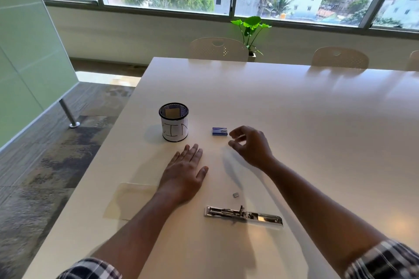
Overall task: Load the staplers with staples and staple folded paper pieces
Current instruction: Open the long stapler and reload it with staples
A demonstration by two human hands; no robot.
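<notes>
Stapler (243, 215) well behind fingers (233, 133), seemingly.

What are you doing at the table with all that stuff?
A person is getting a shiny metal stapler ready; it lies opened flat near the table edge, with a small silver strip of staples just beyond it. The right hand hovers, fingers curled, beside the small blue staple box. The left hand rests flat on the white table, near a black mesh cup.

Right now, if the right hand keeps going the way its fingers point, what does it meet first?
Probably the blue staple box. The right hand hovers with its fingers loosely curled towards the box, and only bare table shows between them. Its height above the table is unclear.
</notes>
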